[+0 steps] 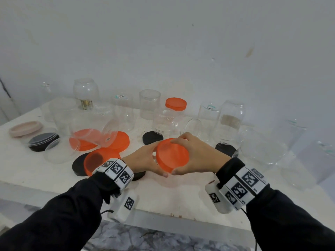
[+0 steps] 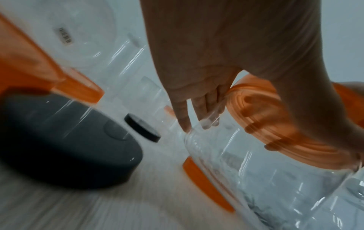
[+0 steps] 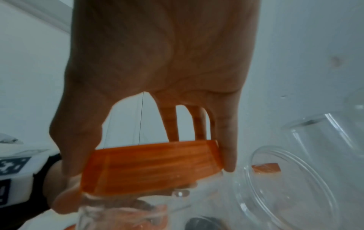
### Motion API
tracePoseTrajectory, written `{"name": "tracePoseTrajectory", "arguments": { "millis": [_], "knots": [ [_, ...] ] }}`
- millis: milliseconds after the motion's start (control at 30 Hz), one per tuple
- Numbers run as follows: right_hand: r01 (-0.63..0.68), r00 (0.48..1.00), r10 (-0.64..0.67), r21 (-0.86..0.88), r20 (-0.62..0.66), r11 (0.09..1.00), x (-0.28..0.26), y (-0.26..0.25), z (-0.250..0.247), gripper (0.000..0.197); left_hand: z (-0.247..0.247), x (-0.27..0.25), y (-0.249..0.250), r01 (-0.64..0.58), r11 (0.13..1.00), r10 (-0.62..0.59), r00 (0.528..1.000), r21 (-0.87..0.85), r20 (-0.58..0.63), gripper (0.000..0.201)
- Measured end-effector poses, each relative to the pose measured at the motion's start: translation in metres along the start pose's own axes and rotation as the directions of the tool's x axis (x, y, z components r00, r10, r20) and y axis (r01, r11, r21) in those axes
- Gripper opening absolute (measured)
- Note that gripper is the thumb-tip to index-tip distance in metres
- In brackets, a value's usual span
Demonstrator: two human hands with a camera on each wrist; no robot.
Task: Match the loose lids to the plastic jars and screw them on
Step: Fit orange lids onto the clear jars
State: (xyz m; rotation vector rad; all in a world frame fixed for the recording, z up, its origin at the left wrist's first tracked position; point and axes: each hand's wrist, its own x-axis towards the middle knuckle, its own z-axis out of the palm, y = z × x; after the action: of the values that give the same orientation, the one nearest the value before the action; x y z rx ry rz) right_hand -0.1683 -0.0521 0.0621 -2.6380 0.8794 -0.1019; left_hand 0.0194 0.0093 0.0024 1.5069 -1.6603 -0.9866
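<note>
holding the orange lid [image 1: 172,155] between both hands, you have it raised just above the near middle of the desk [image 1: 36,171], tilted toward you. in the head view your left hand [image 1: 145,160] curls round the clear jar under the lid, most of it hidden, while your right hand [image 1: 196,156] wraps fingers and thumb round the lid's rim, which looks like the start of a screwing turn: one hand steadies, the other twists. count what waits on the desk: three more loose orange lids left of your hands, one orange lid already on a jar at the back, about four black lids, one pink lid [image 1: 25,128] by the left edge. clear jars stand or lie along the back and right, at least ten, too glassy to count surely.

from the left wrist, your fingers [image 2: 206,109] press the clear jar [image 2: 265,179] at its shoulder, gripping it just under the orange lid; motion blur smears the rest. a large black lid [image 2: 65,140] and a small black lid [image 2: 141,130] lie beyond on the desk.

from the right wrist, your grip is closed on the orange lid's rim, thumb on one side, fingers on the other, with the lid sitting at the jar's mouth. whether the threads have caught, i cannot tell. one open jar [image 3: 285,186] lies on its side just to the right.
</note>
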Motion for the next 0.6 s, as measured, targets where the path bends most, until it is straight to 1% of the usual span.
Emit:
{"name": "tracePoseTrajectory", "arguments": {
  "millis": [67, 133, 200, 267, 367, 433, 500, 600],
  "knots": [
    [0.004, 0.998, -0.004, 0.002, -0.07, 1.0, -0.001, -0.002, -0.013, 0.088, -0.007, 0.007, 0.009, -0.045, 0.999, 0.046, 0.999, 0.025, -0.026, 0.09],
    [-0.003, 0.991, 0.005, 0.015, -0.131, 1.0, -0.001, -0.003, -0.025, 0.088, -0.018, 0.014, 0.017, -0.082, 0.996, 0.083, 0.996, 0.043, -0.025, 0.093],
    [-0.024, 0.983, 0.032, 0.044, -0.183, 0.999, -0.002, 0.0, -0.037, 0.089, -0.032, 0.023, 0.021, -0.104, 0.992, 0.104, 0.994, 0.066, -0.008, 0.095],
    [-0.048, 0.965, 0.071, 0.093, -0.253, 0.994, -0.003, 0.007, -0.048, 0.089, -0.045, 0.032, 0.02, -0.105, 0.99, 0.109, 0.993, 0.09, -0.034, 0.092],
    [-0.088, 0.907, 0.149, 0.17, -0.393, 0.981, -0.003, 0.021, -0.063, 0.087, -0.061, 0.05, 0.012, -0.078, 0.988, 0.101, 0.979, 0.134, -0.177, 0.074],
    [-0.114, 0.853, 0.211, 0.223, -0.478, 0.968, 0.0, 0.029, -0.07, 0.088, -0.067, 0.067, 0.005, -0.052, 0.983, 0.098, 0.96, 0.176, -0.263, 0.069],
    [-0.135, 0.801, 0.272, 0.281, -0.533, 0.95, 0.008, 0.035, -0.075, 0.09, -0.069, 0.085, -0.001, -0.038, 0.966, 0.112, 0.952, 0.257, -0.283, 0.069],
    [-0.157, 0.747, 0.342, 0.349, -0.569, 0.924, 0.024, 0.043, -0.079, 0.095, -0.068, 0.115, -0.006, -0.024, 0.932, 0.129, 0.954, 0.362, -0.27, 0.074]
  ]
}}
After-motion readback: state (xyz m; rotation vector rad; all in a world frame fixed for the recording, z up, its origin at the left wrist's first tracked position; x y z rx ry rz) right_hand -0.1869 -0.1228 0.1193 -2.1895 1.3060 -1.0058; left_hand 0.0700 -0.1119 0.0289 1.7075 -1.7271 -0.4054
